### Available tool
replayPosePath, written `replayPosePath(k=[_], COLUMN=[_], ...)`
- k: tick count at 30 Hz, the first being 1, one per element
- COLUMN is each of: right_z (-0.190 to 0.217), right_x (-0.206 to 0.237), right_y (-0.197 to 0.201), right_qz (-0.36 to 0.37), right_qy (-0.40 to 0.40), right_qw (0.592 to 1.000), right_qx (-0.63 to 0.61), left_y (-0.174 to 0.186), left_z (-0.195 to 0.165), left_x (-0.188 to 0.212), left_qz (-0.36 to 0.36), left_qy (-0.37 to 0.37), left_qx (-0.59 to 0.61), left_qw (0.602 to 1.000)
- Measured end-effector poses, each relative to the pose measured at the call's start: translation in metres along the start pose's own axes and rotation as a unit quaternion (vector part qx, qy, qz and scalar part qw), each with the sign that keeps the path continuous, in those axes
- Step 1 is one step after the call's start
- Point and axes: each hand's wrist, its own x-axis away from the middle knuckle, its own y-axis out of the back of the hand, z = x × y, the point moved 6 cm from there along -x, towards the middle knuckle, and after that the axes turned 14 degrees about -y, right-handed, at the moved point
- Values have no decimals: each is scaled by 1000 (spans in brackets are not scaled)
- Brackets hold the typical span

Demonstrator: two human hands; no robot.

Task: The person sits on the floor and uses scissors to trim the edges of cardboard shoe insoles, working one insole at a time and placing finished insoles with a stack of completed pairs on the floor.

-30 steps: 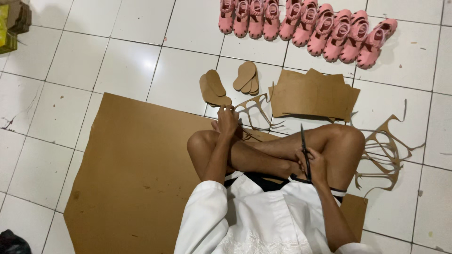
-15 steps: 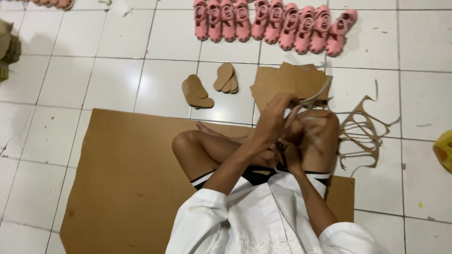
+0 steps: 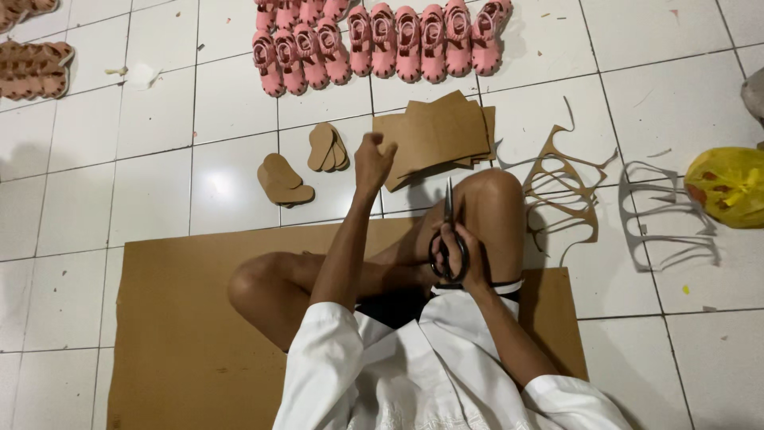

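Left hand [image 3: 372, 163] now off knee, stretched to card stack [image 3: 438, 135], fingers curled, touching top sheet, grip unclear; right hand [image 3: 460, 253] keeps fingers through scissors [image 3: 448, 239], blades shut, against knee; soles [image 3: 285, 181] left of stack

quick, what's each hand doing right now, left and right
Left hand: reaching to the stack of cardboard sheets, fingers curled at its edge; a grip cannot be told.
Right hand: closed on scissors.

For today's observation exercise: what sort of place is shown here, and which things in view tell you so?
Probably a small home footwear workshop on a tiled floor. A row of pink sandals, cut cardboard sole shapes, leftover cardboard offcuts, and scissors in the right hand point to it.
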Motion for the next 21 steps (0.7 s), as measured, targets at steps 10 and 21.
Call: replayPosePath(k=[10,21], right_z=[-2,-11], right_x=[-62,-78], right_y=[-12,-15], right_qz=[-10,-59], right_qy=[-66,46], right_qw=[997,997], right_qx=[-48,-23], left_y=[-52,-64], left_z=[32,49], left_x=[7,12], left_qz=[38,32], left_qy=[242,129], left_qx=[-40,312], left_qw=[969,941])
